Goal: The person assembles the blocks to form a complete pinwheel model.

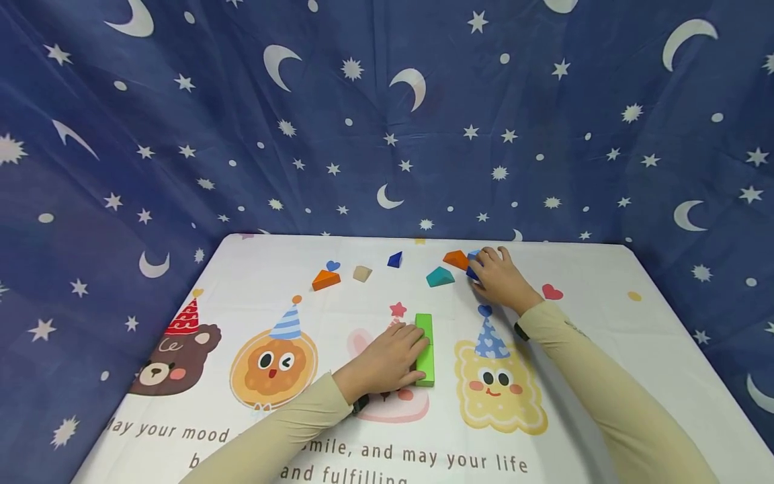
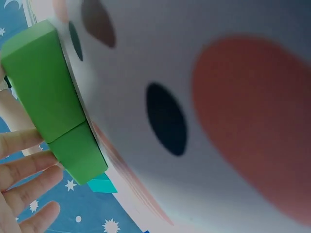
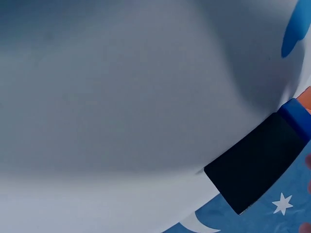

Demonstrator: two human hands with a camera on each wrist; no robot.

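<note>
Evidently, both hands are busy over the bench (image 1: 598, 302), which wears a white cover printed with cartoon faces and lettering. Near the front middle, two bright green rectangular blocks (image 1: 428, 365) lie end to end, the seam between them plain from the left wrist. The left hand (image 1: 387, 356) comes in from their left side, its fingers spread and fairly straight, the tips touching the green without wrapping round it.

Farther back, the right hand (image 1: 504, 279) bends its fingers over a dark blue block (image 1: 473, 272) and a light blue piece (image 1: 474, 254); its fingertips are partly hidden or cut off, so I cannot tell whether it grips either one. Just beside them sits an orange angular block (image 1: 456, 259), with a teal angular block (image 1: 440, 276) a little nearer the front.

Leftward along the back lie a small dark blue triangular block (image 1: 395, 259), a beige block (image 1: 362, 273) and an orange wedge-shaped block (image 1: 326, 280), all apart from one another. Behind hangs a navy curtain (image 1: 338, 134) patterned with pale moons and stars.
</note>
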